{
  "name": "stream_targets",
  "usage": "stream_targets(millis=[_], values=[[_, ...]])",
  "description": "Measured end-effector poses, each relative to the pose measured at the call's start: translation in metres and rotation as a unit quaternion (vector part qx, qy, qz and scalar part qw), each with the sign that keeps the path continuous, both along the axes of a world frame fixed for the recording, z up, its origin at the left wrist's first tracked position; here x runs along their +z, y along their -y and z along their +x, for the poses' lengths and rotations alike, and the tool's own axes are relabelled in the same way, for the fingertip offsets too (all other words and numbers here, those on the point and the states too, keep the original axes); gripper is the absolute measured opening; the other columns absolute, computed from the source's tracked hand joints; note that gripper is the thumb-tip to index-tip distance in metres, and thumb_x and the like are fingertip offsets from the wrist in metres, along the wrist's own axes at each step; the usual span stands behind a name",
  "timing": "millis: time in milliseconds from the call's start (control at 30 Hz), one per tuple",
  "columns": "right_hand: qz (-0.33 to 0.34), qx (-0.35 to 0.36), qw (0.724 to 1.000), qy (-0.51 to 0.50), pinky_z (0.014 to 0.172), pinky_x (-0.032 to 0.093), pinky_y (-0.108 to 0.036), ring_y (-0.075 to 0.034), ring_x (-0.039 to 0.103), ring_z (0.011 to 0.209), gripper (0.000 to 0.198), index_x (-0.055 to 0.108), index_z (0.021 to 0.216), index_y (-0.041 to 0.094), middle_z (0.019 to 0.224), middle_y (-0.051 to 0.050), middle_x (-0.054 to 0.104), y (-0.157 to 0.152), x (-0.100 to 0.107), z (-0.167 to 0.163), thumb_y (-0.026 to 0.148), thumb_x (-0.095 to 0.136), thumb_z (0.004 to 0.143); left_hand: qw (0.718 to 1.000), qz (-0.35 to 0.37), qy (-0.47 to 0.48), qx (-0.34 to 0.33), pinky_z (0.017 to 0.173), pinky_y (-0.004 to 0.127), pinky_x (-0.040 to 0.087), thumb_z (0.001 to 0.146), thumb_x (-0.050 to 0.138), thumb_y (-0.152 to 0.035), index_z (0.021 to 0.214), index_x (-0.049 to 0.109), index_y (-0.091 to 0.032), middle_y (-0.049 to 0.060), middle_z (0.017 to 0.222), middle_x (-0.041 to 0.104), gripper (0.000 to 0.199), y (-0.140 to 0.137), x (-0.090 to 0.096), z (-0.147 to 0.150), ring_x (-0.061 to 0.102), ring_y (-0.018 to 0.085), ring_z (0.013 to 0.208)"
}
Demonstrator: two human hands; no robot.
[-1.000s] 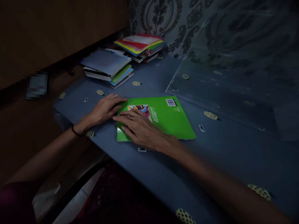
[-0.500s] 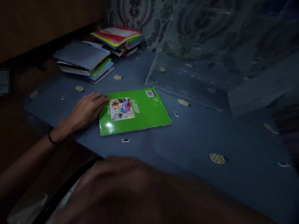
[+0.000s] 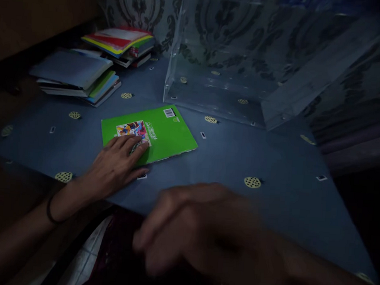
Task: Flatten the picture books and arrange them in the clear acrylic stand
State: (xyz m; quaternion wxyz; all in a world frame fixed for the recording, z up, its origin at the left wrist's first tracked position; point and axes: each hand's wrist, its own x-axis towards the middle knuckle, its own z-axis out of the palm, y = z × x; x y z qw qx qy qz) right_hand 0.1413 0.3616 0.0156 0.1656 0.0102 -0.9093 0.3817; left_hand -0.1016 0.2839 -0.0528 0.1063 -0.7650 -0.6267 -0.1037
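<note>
Two book stacks; one green book under outspread left fingers; right fingers unclear.

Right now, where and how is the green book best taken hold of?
Probably pinch the book by its right edge, from the right: it lies thin and flat with that edge uncovered, while the left hand covers its near left corner.

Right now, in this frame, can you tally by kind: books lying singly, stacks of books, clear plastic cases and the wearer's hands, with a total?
Single books: 1 (green book)
Stacks: 2 (nearer stack, farther stack)
Clear plastic cases: 1 (plastic case)
Hands: 2 (left hand, right hand)
Total: 6
</note>
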Motion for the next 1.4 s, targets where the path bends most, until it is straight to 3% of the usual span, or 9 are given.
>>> stream_targets(millis=[100, 233, 333, 533, 767, 933, 1167, 1300, 1400], values=[[-0.068, -0.008, 0.997, -0.046, 0.083, 0.059, -0.028, -0.014, 0.07, 0.09, 0.027, 0.07, 0.107, 0.018, 0.096, -0.005, 0.075, -0.012, -0.03, -0.007, 0.007, 0.047, 0.098, 1.0, -0.004, -0.019, 0.001, 0.102, 0.053, 0.051, 0.101, 0.049, -0.043, 0.136, 0.052, -0.012, 0.022, 0.136, 0.059, 0.047, -0.002, 0.001, 0.0, 0.057, 0.037, 0.125], [0.058, -0.071, 0.995, -0.037, 0.093, 0.057, -0.041, -0.02, 0.068, 0.101, 0.025, 0.068, 0.115, 0.015, 0.107, -0.01, 0.073, -0.032, -0.072, -0.001, 0.009, 0.05, 0.098, 0.999, -0.017, -0.033, -0.001, 0.103, 0.052, 0.051, 0.102, 0.048, -0.04, 0.138, 0.049, -0.012, 0.022, 0.14, 0.057, 0.045, -0.004, 0.005, 0.002, 0.054, 0.036, 0.13], [0.156, -0.087, 0.983, -0.043, 0.098, 0.055, -0.048, -0.024, 0.065, 0.112, 0.026, 0.067, 0.117, 0.015, 0.12, -0.014, 0.07, -0.045, -0.083, 0.005, 0.011, 0.048, 0.099, 0.997, -0.06, -0.048, -0.001, 0.105, 0.051, 0.051, 0.102, 0.048, -0.033, 0.142, 0.044, -0.012, 0.023, 0.142, 0.056, 0.045, -0.008, 0.01, 0.007, 0.053, 0.036, 0.133], [0.243, -0.139, 0.957, -0.078, 0.099, 0.053, -0.051, -0.028, 0.06, 0.121, 0.03, 0.061, 0.127, 0.013, 0.129, -0.017, 0.065, -0.065, -0.082, 0.001, 0.015, 0.049, 0.1, 0.985, -0.139, -0.098, 0.002, 0.102, 0.047, 0.053, 0.097, 0.045, -0.01, 0.149, 0.035, -0.015, 0.021, 0.143, 0.054, 0.053, -0.013, 0.02, 0.016, 0.057, 0.034, 0.129], [0.283, -0.152, 0.947, -0.004, 0.108, 0.044, -0.059, -0.032, 0.049, 0.134, 0.052, 0.044, 0.145, 0.016, 0.143, -0.018, 0.054, -0.085, -0.082, -0.012, 0.026, 0.058, 0.096, 0.956, -0.215, -0.194, 0.045, 0.078, 0.045, 0.06, 0.091, 0.053, -0.016, 0.151, 0.035, -0.008, 0.026, 0.133, 0.06, 0.063, -0.029, 0.036, 0.031, 0.067, 0.04, 0.111], [0.305, -0.165, 0.937, 0.034, 0.105, 0.046, -0.055, -0.032, 0.051, 0.132, 0.053, 0.045, 0.145, 0.019, 0.141, -0.016, 0.057, -0.089, -0.075, -0.026, 0.02, 0.059, 0.095, 0.939, -0.273, -0.202, 0.046, 0.075, 0.042, 0.06, 0.093, 0.049, -0.013, 0.151, 0.036, -0.009, 0.021, 0.124, 0.067, 0.06, -0.033, 0.059, 0.035, 0.073, 0.033, 0.095], [0.357, -0.184, 0.915, 0.038, 0.097, 0.048, -0.045, -0.027, 0.064, 0.112, 0.025, 0.063, 0.122, 0.017, 0.122, -0.013, 0.071, -0.098, -0.069, -0.043, 0.017, 0.048, 0.102, 0.948, -0.25, -0.191, 0.04, 0.074, 0.04, 0.06, 0.096, 0.045, -0.016, 0.149, 0.04, -0.014, 0.016, 0.119, 0.071, 0.053, -0.025, 0.073, 0.023, 0.074, 0.031, 0.096], [0.399, -0.134, 0.906, 0.03, 0.102, 0.044, -0.042, -0.024, 0.067, 0.101, 0.019, 0.067, 0.109, 0.014, 0.108, -0.011, 0.075, -0.099, -0.062, -0.046, 0.014, 0.049, 0.102, 0.964, -0.198, -0.171, 0.054, 0.089, 0.042, 0.059, 0.095, 0.058, -0.028, 0.146, 0.044, -0.019, 0.015, 0.131, 0.067, 0.054, -0.008, 0.063, 0.001, 0.069, 0.032, 0.113], [0.403, -0.131, 0.904, 0.05, 0.094, 0.048, -0.038, -0.022, 0.067, 0.097, 0.017, 0.065, 0.107, 0.016, 0.106, -0.009, 0.075, -0.092, -0.057, -0.048, 0.016, 0.049, 0.102, 0.965, -0.191, -0.156, 0.086, 0.093, 0.04, 0.058, 0.094, 0.058, -0.021, 0.145, 0.046, -0.021, 0.013, 0.14, 0.063, 0.052, 0.004, 0.052, -0.014, 0.066, 0.029, 0.121]])
